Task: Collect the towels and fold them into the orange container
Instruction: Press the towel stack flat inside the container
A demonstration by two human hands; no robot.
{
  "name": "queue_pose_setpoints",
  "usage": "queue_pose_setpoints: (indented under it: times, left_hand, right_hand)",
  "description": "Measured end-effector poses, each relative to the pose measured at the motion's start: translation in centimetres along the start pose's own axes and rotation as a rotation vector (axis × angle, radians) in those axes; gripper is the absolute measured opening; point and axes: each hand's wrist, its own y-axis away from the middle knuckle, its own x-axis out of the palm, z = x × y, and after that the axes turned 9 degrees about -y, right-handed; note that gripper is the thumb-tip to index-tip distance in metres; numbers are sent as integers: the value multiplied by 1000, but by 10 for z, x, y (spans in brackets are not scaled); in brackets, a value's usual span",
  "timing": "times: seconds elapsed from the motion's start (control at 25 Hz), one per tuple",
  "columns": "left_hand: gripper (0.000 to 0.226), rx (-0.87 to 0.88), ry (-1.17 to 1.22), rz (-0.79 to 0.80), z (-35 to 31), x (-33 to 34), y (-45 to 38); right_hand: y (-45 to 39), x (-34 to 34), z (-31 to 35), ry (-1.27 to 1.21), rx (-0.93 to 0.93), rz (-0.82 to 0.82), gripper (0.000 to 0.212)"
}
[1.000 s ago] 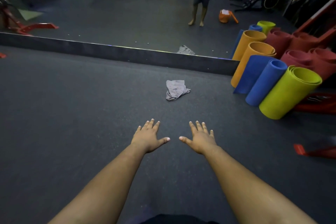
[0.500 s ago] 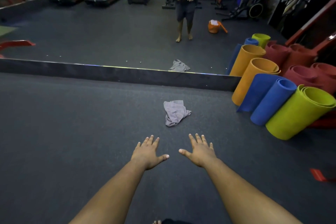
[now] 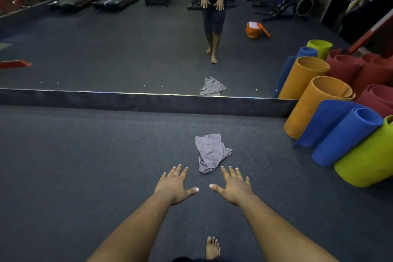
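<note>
A crumpled grey towel [image 3: 210, 153] lies on the dark floor just ahead of my hands. My left hand [image 3: 175, 184] and my right hand [image 3: 232, 186] are stretched forward with fingers spread, holding nothing, a short way short of the towel. The orange container [image 3: 254, 30] shows only as a reflection in the wall mirror, with something white inside it. The towel's reflection [image 3: 211, 87] also shows in the mirror.
A wall mirror with a dark base ledge [image 3: 148, 103] runs across ahead. Rolled mats, orange [image 3: 314, 104], blue [image 3: 344, 134] and yellow-green [image 3: 368, 159], lie stacked at the right. My bare foot [image 3: 212, 248] is at the bottom. Gym machines appear in the reflection.
I have stepped closer: the towel and mirror have come nearer, and my open hands are now just short of the towel. A foot has come into view.
</note>
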Motion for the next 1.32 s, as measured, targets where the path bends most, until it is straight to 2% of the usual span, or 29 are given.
queue_pose_setpoints:
  times: [0.32,0.64,0.8,1.04,1.2,1.32]
  left_hand:
    - [102,21,32,148,39,-35,-156]
    - [102,114,64,383,95,-4,-378]
    - [101,141,51,497,110,61,-486]
    - [103,137,-7,571,116,239,-658]
    - [102,149,-28,610,113,342,-730]
    - [101,171,-71,661,111,397,-762]
  right_hand:
    - [-157,-43,14,24,75,123,103]
    - [-352,-12,10,-54,290,250,101]
    - [-456,48,-22,-87,340,293,95]
    - [-639,203,-121,21,281,336,72]
    - [-741,291,-177,117,184,323,56]
    - [-793,343,-207,233,146,310,36]
